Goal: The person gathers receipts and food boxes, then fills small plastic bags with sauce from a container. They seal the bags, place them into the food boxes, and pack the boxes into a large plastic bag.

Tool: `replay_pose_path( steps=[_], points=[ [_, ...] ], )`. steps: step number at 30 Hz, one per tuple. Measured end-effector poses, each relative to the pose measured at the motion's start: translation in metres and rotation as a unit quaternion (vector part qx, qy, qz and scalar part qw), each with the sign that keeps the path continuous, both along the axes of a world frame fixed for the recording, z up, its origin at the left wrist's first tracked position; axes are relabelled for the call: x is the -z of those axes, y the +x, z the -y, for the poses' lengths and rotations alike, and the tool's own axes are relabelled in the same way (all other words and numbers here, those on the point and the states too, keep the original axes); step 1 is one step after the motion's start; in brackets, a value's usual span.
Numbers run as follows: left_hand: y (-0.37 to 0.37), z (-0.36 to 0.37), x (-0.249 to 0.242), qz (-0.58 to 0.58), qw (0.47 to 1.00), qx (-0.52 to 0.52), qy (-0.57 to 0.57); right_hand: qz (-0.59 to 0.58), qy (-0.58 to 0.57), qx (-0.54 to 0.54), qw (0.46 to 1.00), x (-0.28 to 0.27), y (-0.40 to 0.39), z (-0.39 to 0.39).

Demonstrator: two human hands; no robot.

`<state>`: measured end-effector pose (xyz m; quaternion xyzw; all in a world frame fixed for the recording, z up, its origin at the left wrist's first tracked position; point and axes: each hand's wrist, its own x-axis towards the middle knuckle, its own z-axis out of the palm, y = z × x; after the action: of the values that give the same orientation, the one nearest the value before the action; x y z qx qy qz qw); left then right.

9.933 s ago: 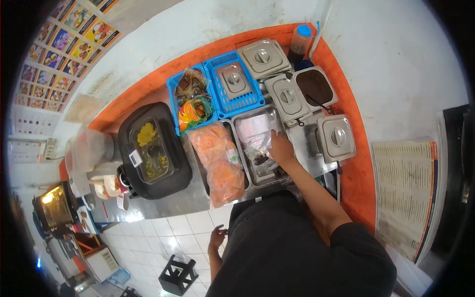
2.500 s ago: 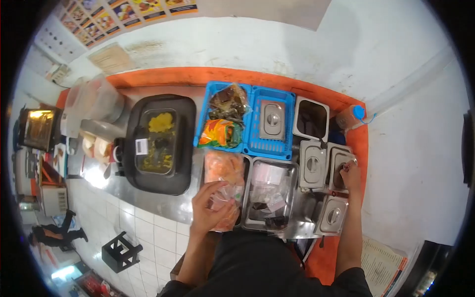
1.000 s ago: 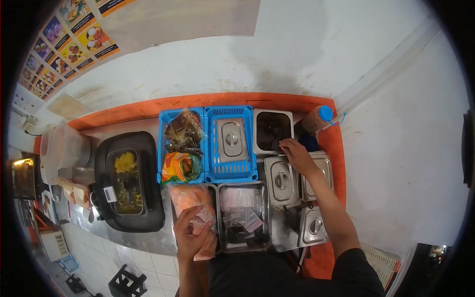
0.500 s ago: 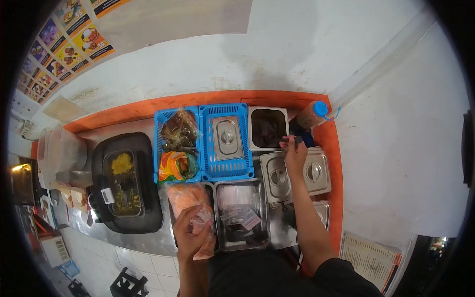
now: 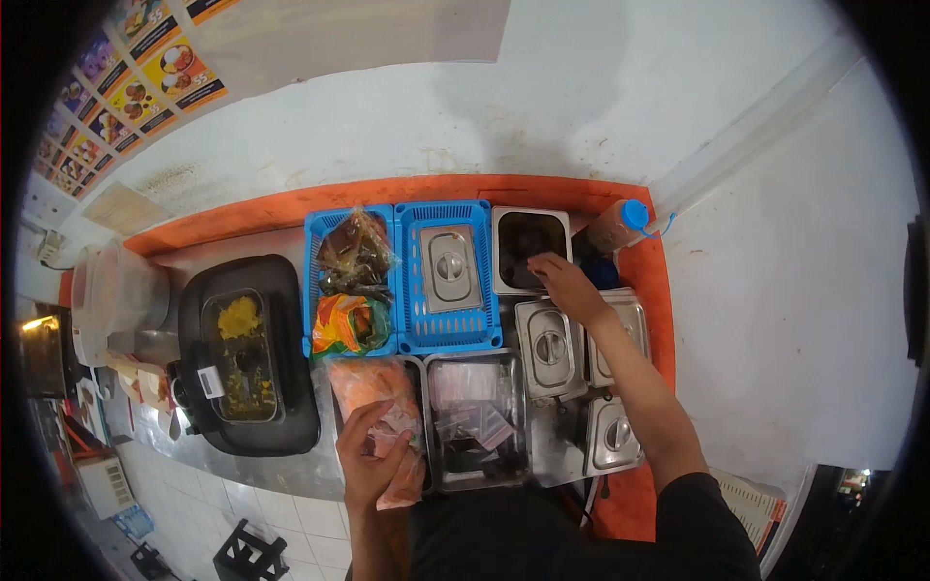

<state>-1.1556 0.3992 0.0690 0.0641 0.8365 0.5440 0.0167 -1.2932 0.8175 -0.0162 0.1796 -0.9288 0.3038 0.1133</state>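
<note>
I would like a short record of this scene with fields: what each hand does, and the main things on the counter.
left hand: left hand holds a small clear plastic bag over the orange bags
right hand: right hand reaches into the open steel container with dark contents
beside it: lidded steel containers, bottle with blue cap
middle: blue baskets, steel tray of small bags
left side: black cooker
</note>
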Motion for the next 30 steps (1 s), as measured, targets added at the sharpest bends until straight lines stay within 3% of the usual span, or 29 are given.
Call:
replay_pose_path(
  steps=[2,8,11,14,19,26,27,28,29,30],
  points=[
    [0.0,0.001,0.002,-0.002,1.0,-0.005,-0.002,0.038,0.025,-0.007,0.999,0.008,0.017,-0.008],
    [-0.001,-0.003,0.008,-0.015,1.0,-0.002,0.021,0.059,-0.199,0.233,0.95,-0.003,0.049,0.023],
    [-0.001,-0.006,0.006,-0.001,1.0,0.01,0.015,0.029,-0.287,0.288,0.913,-0.001,0.039,0.041],
    [-0.002,-0.009,-0.002,0.026,0.999,0.02,0.012,0.017,-0.295,0.314,0.902,0.018,0.018,0.045],
    [-0.005,-0.01,-0.006,-0.007,1.0,0.022,0.009,-0.038,-0.276,0.301,0.912,0.013,-0.009,0.039],
    [-0.002,-0.005,0.008,0.081,0.995,0.025,0.047,-0.066,-0.174,0.282,0.941,0.007,0.017,0.02],
    [0.004,-0.004,0.03,0.092,0.993,0.026,0.075,-0.057,-0.168,0.281,0.943,0.016,0.022,0.016],
    [0.002,0.001,0.033,0.088,0.994,0.037,0.056,-0.067,-0.024,0.265,0.962,0.049,0.027,-0.007],
    [0.0,0.003,0.026,0.065,0.996,0.061,0.022,-0.021,-0.011,0.268,0.963,0.085,0.032,-0.027],
    [0.002,0.007,0.023,0.045,0.996,0.079,-0.007,-0.057,-0.037,0.23,0.971,0.088,0.035,-0.023]
  ],
)
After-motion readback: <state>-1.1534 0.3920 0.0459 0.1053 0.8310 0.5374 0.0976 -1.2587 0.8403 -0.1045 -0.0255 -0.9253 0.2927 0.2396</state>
